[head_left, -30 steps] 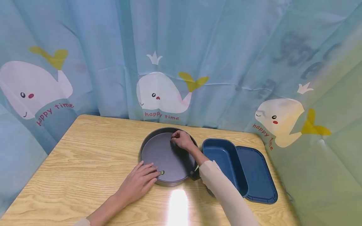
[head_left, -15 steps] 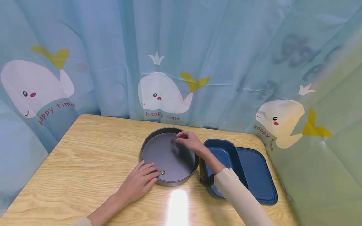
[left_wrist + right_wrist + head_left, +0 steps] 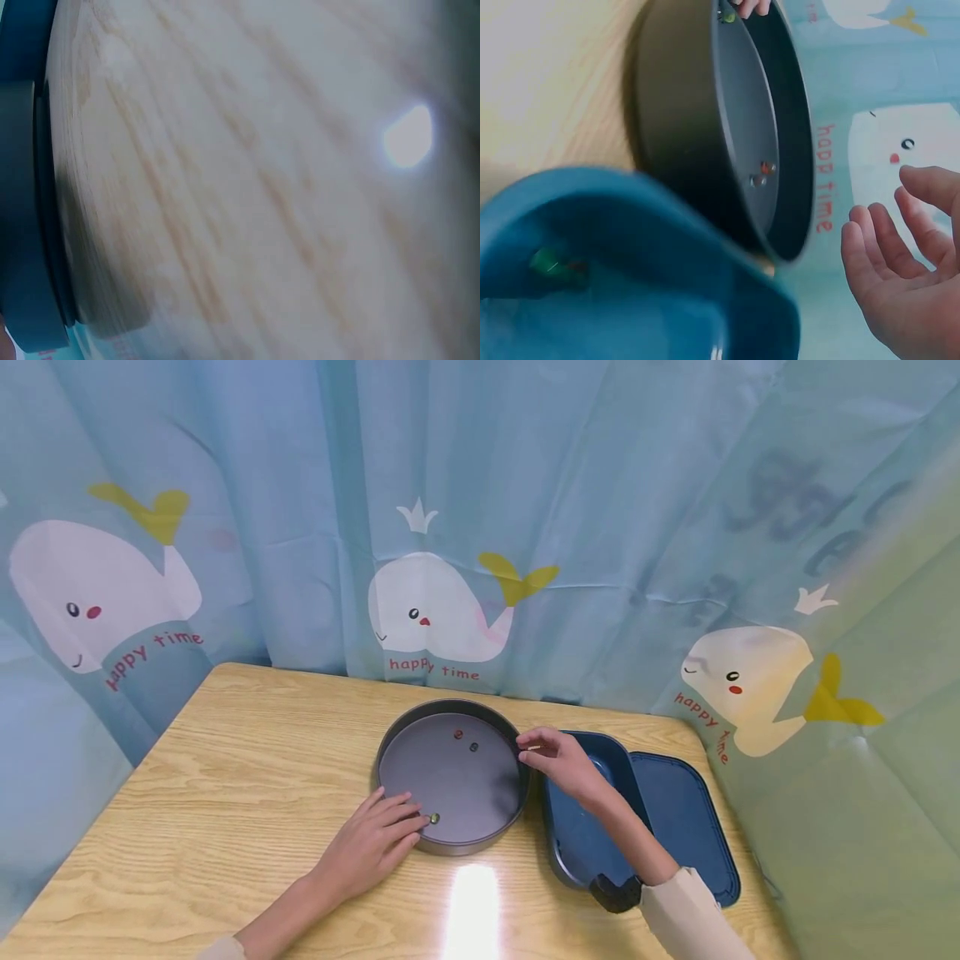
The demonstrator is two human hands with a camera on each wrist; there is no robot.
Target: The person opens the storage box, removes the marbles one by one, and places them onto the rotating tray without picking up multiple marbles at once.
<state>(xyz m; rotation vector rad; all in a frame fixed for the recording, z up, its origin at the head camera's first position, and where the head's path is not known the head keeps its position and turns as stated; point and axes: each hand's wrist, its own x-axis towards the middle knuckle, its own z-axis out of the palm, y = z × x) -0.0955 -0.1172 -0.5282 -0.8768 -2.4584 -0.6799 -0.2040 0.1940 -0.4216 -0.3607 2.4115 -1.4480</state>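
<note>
A round dark grey pan (image 3: 450, 843) holds three small shiny marbles. The red marble (image 3: 458, 734) and a grey marble (image 3: 473, 747) lie close together near its back wall. Low on the left is a yellow-green marble (image 3: 434, 818), right by the fingertips of my left hand (image 3: 375, 843), which rests over the pan's rim with fingers fairly straight. My right hand (image 3: 562, 764) hovers at the pan's right rim, fingers loosely bent and nothing between them. In the right wrist view, the same hand (image 3: 907, 262) shows a gap between thumb and fingers.
Right of the pan stands a deep blue box (image 3: 585, 860), partly under my right forearm. A blurred green and reddish piece (image 3: 555, 268) lies inside it. Its flat blue lid (image 3: 686, 818) lies to the right. A whale-print curtain (image 3: 300, 527) hangs behind the wooden table (image 3: 247, 760).
My right hand has let go of the red marble and moved right, out to the pan's rim. The red and grey marbles now show uncovered. My left hand has stayed put.
</note>
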